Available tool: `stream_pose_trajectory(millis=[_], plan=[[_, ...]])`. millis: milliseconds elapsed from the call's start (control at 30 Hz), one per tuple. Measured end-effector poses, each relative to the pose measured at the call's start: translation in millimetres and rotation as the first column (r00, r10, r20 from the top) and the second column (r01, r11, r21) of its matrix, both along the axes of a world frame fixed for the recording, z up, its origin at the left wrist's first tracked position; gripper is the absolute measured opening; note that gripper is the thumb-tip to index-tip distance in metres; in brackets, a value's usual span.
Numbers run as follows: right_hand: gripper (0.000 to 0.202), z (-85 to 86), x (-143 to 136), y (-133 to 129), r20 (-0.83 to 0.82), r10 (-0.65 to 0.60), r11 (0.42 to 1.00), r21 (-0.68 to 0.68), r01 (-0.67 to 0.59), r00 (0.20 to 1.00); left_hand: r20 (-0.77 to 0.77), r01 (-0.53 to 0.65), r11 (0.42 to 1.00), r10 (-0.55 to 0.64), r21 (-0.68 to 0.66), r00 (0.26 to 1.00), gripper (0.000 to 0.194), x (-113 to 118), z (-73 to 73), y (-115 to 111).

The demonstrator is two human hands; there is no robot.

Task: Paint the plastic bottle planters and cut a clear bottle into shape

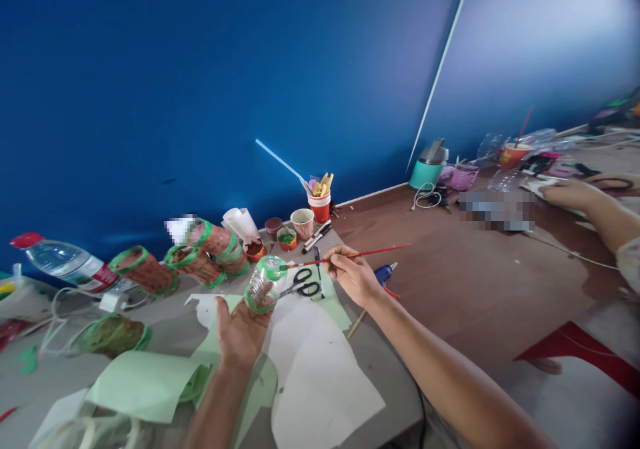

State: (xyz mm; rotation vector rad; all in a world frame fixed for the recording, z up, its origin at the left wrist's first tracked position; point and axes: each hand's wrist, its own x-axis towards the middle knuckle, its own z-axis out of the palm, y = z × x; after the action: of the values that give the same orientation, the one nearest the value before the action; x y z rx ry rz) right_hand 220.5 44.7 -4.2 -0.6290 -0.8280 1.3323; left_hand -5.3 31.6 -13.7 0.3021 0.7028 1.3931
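Observation:
My left hand (243,332), palm up, holds a clear plastic bottle section (262,285) with green paint round both ends. Between the fingers of my right hand (350,276) is a thin red paintbrush (373,252). Its bristle end is at the green upper rim of the bottle section, on the right side. Just beyond lies a pair of black-handled scissors (306,284), partly behind the bottle section. A small cup of green paint (287,238) and a cup with brown paint (255,249) stand farther back.
Brown-and-green painted cylinders (145,271) stand at left, near a red-capped water bottle (70,262). White paper (320,369) and a rolled green sheet (145,382) lie in front. A blue glue gun (384,276) is right of my hand. Another person's hand (570,194) works at far right.

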Motion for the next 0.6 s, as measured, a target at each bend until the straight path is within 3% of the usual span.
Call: stream_pose_trajectory(millis=[100,267,600], plan=[[0.013,-0.1,-1.0,-0.2,0.029,0.024,1.0,0.006,-0.024,0.999,0.017,0.008,1.0,-0.008,0.02,1.0,0.076,-1.4,-2.9,0.5],[0.01,-0.5,3.7,2.9,-0.031,-0.045,0.999,-0.021,0.044,0.999,0.023,0.001,1.0,-0.002,0.028,1.0,0.075,-4.2,-9.1,2.5],[0.017,0.5,-1.7,-4.7,-0.034,0.122,0.993,0.001,-0.122,0.992,-0.018,0.029,0.998,-0.028,0.048,0.999,0.074,-4.1,-13.9,4.5]])
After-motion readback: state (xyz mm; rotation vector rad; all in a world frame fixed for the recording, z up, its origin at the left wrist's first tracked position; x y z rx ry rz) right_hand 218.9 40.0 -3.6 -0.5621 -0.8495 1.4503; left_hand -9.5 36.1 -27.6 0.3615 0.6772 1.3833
